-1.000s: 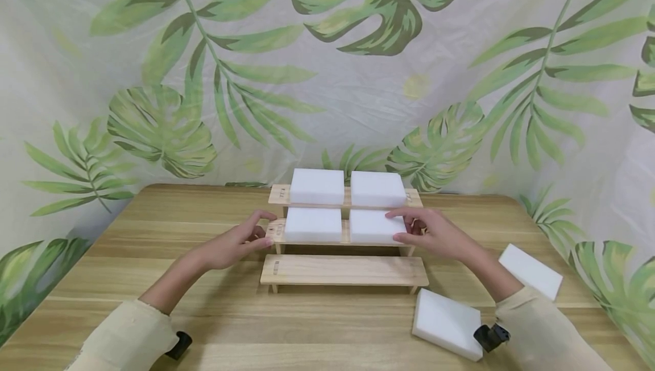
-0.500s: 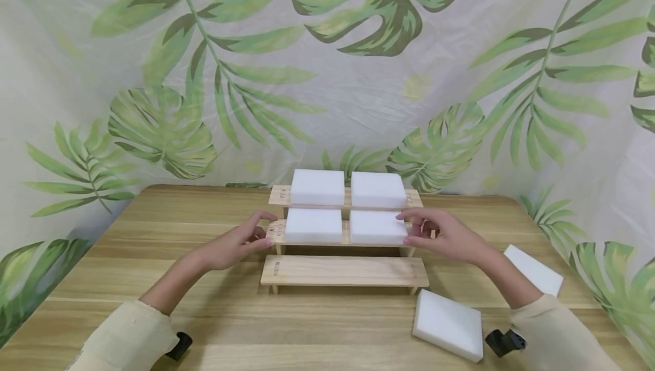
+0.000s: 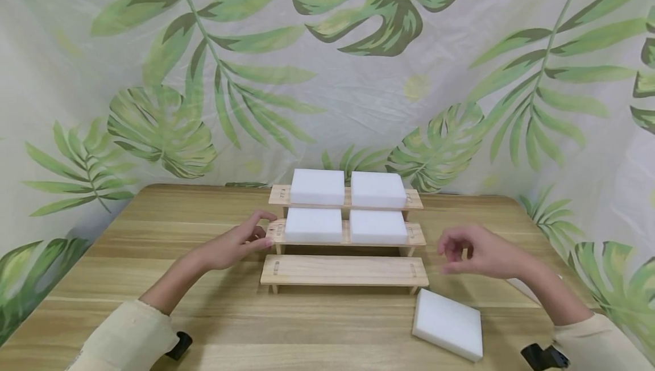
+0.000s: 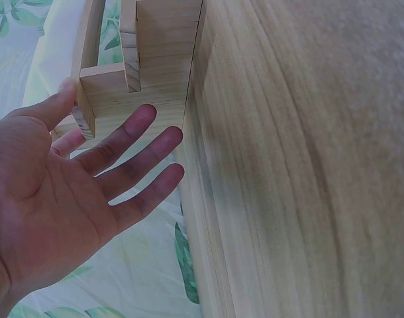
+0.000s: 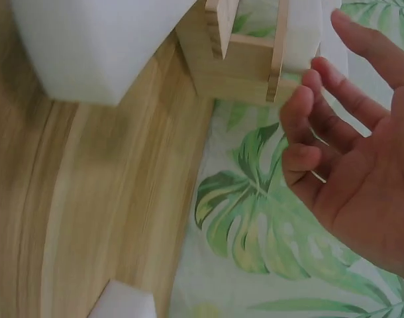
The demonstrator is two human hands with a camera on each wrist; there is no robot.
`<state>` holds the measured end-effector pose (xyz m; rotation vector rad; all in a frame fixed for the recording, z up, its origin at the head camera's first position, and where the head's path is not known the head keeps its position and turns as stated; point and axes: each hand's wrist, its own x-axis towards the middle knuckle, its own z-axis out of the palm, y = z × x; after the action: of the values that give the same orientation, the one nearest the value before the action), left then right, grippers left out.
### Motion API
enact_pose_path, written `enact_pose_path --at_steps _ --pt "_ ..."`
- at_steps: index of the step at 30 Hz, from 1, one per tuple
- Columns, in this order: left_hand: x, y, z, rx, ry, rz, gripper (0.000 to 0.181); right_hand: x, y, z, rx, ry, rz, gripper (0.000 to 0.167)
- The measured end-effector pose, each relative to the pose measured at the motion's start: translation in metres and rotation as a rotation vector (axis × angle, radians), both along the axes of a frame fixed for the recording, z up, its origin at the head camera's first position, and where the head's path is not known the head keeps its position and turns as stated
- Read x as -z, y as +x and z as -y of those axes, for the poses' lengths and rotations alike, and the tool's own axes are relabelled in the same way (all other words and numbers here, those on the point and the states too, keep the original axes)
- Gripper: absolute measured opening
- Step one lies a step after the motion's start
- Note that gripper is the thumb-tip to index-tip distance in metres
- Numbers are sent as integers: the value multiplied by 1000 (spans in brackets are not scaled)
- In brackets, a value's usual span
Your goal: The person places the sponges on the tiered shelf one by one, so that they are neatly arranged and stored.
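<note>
White blocks (image 3: 313, 223) sit in pairs on the top tier (image 3: 413, 196) and middle tier (image 3: 417, 233) of the wooden stand (image 3: 344, 269); a loose block (image 3: 447, 322) lies near four o'clock. At nine o'clock the left hand (image 3: 237, 244) pinches the middle tier's end, so a tug could shift the blocks. The right hand (image 3: 478, 251), at three o'clock, loosely curled and holding nothing, could clip one by swinging in low.

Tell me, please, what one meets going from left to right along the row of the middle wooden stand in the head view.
Left hand, left white block, right white block, right hand.
</note>
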<state>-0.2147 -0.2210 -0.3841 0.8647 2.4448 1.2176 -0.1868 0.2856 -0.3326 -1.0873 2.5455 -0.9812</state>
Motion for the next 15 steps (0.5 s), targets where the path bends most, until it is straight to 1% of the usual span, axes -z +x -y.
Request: enact_pose_path --at_steps 3,5,9,12,15 --pt "0 0 0 -1 0 -2 49 8 3 -9 -44 33 86 17" --pt "0 0 0 -3 0 -1 49 15 4 -12 -63 59 160 21" --pt "0 -1 1 -3 -4 -6 48 30 8 -12 -49 102 325 31" --pt "1 -1 1 -2 -5 -8 48 39 9 -12 -30 117 392 34" --pt "0 -1 0 2 0 -6 48 43 9 -13 -17 123 423 33"
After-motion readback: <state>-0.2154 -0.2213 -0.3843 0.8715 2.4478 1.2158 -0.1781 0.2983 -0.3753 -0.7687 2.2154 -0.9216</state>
